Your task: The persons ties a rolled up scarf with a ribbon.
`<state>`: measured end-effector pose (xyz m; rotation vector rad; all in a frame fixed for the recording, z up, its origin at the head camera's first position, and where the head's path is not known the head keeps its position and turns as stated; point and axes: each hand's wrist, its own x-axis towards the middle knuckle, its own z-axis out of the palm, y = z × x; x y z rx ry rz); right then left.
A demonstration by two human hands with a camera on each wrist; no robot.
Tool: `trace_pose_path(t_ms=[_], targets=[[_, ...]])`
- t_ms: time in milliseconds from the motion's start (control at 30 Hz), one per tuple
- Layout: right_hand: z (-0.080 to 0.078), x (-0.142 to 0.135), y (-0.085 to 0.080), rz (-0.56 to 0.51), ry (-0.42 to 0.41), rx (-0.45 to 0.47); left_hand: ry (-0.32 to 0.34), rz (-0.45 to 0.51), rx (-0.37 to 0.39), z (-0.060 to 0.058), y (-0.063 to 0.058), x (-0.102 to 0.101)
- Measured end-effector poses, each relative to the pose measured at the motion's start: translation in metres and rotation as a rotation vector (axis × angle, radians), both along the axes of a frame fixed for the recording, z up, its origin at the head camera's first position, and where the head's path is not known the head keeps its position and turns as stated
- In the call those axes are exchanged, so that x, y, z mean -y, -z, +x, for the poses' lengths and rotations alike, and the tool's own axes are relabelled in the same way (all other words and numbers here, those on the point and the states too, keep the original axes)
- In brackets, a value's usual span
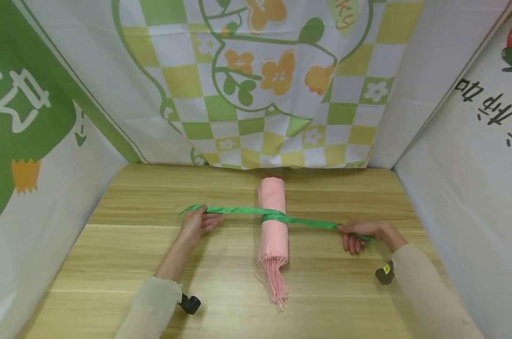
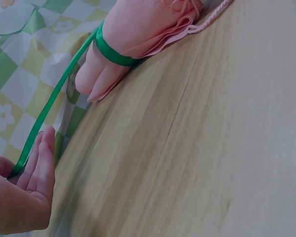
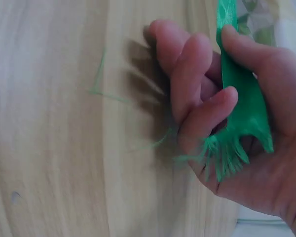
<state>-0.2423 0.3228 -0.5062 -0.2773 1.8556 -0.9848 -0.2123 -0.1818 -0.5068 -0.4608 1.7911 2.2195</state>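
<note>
A rolled pink scarf (image 1: 274,240) with a fringed end lies upright in the head view, in the middle of the table. Round its middle runs a green ribbon (image 1: 234,210), crossed over on top and stretched out to both sides. My left hand (image 1: 196,223) pinches the ribbon's left end between thumb and fingers, the other fingers fairly straight. At the other side, my right hand (image 1: 359,234) pinches the right end with its thumb on top. In the right wrist view the ribbon's frayed tip (image 3: 227,148) lies across the palm, the fingers curled.
The wooden table (image 1: 111,263) spreads under everything. A checkered, flowered cloth (image 1: 277,103) hangs at its back edge, and printed white sheets (image 1: 463,179) stand along the sides. Loose green threads (image 3: 106,94) lie on the wood near the right hand. A black camera mount sits at each wrist.
</note>
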Motion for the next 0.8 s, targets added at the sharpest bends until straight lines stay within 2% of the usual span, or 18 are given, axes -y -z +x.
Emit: trace_pose_path(t_ms=[167,233,300,367,433,500,533,600,700,800], targets=[[-0.006,-0.020,-0.001,-0.003,0.055,-0.007,0.026,0.003,0.031,0.004,0.005,0.005],[-0.006,-0.026,-0.003,0.035,0.101,-0.050,0.042,0.007,0.047,0.007,0.007,0.008],[-0.004,-0.029,-0.009,0.124,0.134,-0.152,0.056,0.016,0.069,0.011,0.010,0.010],[0.001,-0.029,-0.017,0.247,0.159,-0.260,0.098,0.023,0.092,0.014,0.012,0.013],[0.006,-0.028,-0.027,0.373,0.142,-0.370,0.159,0.029,0.123,0.018,0.014,0.015],[0.013,-0.022,-0.036,0.448,0.118,-0.439,0.238,0.020,0.155,0.022,0.015,0.017],[0.017,-0.017,-0.039,0.437,0.118,-0.447,0.281,0.013,0.165,0.024,0.016,0.016],[0.026,-0.004,-0.041,0.341,0.140,-0.441,0.359,-0.002,0.172,0.030,0.016,0.012],[0.039,0.024,-0.031,0.068,0.190,-0.347,0.454,0.002,0.158,0.037,0.016,-0.003],[0.050,0.061,-0.010,-0.229,0.286,-0.182,0.482,0.040,0.156,0.039,0.018,-0.031]])
